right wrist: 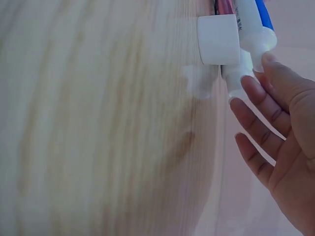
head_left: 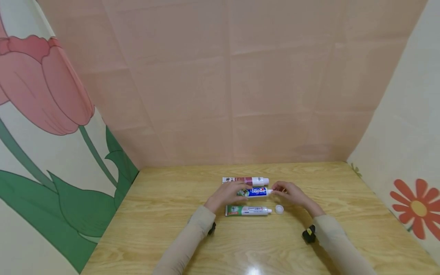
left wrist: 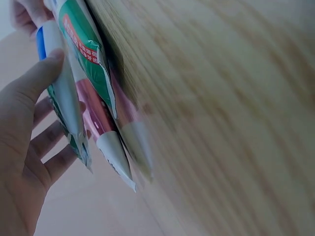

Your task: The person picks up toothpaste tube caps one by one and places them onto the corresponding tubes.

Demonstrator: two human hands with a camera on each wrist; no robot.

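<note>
left hand (head_left: 227, 194): pinching a blue-and-white plastic toothpaste tube (head_left: 258, 191) between thumb and fingers
right hand (head_left: 290, 193): pinching its narrow white tip (right wrist: 257, 56)
blue-and-white plastic toothpaste tube: between two others
handling: probably light, soft, smooth; best held near the stiffer shoulder
nearer: green-and-white plastic tube (head_left: 247, 211), nozzle bare, beside round white plastic cap (head_left: 279, 209)
farther: maroon-and-white plastic tube (head_left: 245, 180) on wood-grain table (head_left: 172, 214)
</note>
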